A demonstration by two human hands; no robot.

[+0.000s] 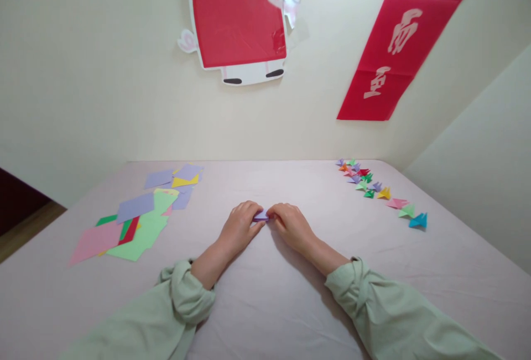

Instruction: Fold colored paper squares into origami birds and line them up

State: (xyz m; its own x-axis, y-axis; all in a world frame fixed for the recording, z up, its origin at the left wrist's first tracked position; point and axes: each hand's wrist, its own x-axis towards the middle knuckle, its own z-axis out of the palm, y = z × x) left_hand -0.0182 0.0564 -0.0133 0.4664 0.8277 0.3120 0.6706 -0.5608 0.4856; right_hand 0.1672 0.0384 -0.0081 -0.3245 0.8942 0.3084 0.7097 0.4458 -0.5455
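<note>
My left hand point(241, 223) and my right hand point(291, 223) meet at the middle of the pale pink table point(265, 293). Both pinch a small folded purple paper point(261, 215) between them, pressed against the tabletop. Fingers of each hand are curled closed on the paper's edges. Most of the paper is hidden under my fingers. Both forearms wear rolled-up light green sleeves.
Loose coloured paper sheets point(139, 216) lie spread at the left of the table. A row of several small folded paper figures point(375, 187) runs along the far right. A red-and-white cartoon cutout point(238, 17) and a red banner point(400, 39) hang on the wall.
</note>
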